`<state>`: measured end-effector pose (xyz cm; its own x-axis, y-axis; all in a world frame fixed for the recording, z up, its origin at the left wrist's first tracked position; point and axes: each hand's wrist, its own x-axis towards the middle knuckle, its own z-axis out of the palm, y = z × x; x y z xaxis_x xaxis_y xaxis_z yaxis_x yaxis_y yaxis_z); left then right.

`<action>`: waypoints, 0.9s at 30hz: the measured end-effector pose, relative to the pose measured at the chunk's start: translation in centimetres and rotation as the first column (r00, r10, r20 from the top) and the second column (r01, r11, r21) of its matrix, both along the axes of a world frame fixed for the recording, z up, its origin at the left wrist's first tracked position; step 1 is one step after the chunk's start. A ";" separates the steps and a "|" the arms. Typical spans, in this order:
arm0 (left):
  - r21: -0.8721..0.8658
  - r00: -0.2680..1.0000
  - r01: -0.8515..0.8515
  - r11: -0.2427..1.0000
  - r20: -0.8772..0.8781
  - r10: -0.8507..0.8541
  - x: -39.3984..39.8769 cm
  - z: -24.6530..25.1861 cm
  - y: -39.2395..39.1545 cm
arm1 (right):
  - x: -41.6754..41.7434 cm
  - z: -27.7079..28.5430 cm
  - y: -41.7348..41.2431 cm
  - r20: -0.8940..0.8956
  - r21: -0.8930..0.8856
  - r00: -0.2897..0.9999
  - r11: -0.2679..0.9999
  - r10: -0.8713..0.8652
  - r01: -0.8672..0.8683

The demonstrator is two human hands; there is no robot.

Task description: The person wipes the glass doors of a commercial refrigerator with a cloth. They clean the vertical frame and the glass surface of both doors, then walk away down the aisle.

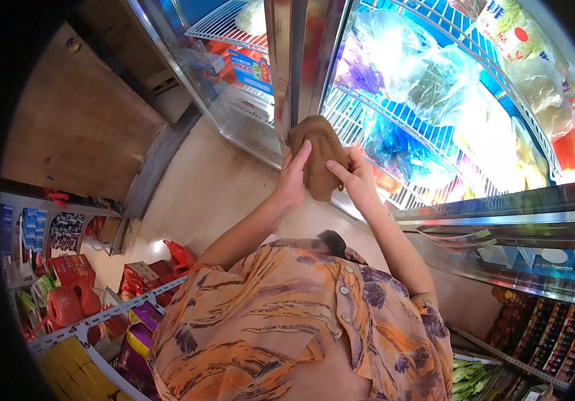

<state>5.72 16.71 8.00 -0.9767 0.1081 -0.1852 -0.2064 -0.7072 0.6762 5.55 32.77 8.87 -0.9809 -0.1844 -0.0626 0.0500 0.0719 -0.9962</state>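
Note:
A brown cloth is held up between my two hands, in front of an upright glass-door fridge. My left hand grips its left edge, the thumb lying on the cloth's face. On the right side my right hand pinches the cloth, thumb in front and fingers partly hidden behind it. The cloth's upper end is beside the metal door handle; whether they touch I cannot tell. Behind the cloth, wire shelves carry clear, purple and blue plastic bags, some holding green produce.
A fridge door stands open at the right. Another glass door is at the upper left. Shelving with a perforated metal rail and red packages stands at the lower left. Leafy greens and rows of small packed goods lie lower right.

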 end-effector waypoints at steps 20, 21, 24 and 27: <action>-0.038 0.995 0.045 0.998 0.088 -0.042 0.9 0.8 -1.9 | 2.2 2.1 -5.3 -0.501 0.476 0.862 0.855 0.070 0.208; -0.049 0.994 0.040 0.998 0.103 -0.035 0.8 0.7 -2.4 | 2.4 2.1 -5.4 -0.560 0.576 0.815 0.777 0.148 0.255; -0.207 0.987 -0.152 0.967 0.019 0.159 -0.2 3.0 -3.6 | 3.5 2.9 -5.6 -0.700 0.454 0.704 0.835 0.118 0.311; -0.292 0.870 -0.474 0.830 -0.297 0.393 -3.1 7.0 -5.2 | 4.8 1.3 -4.3 -0.743 0.407 0.660 0.858 0.112 0.313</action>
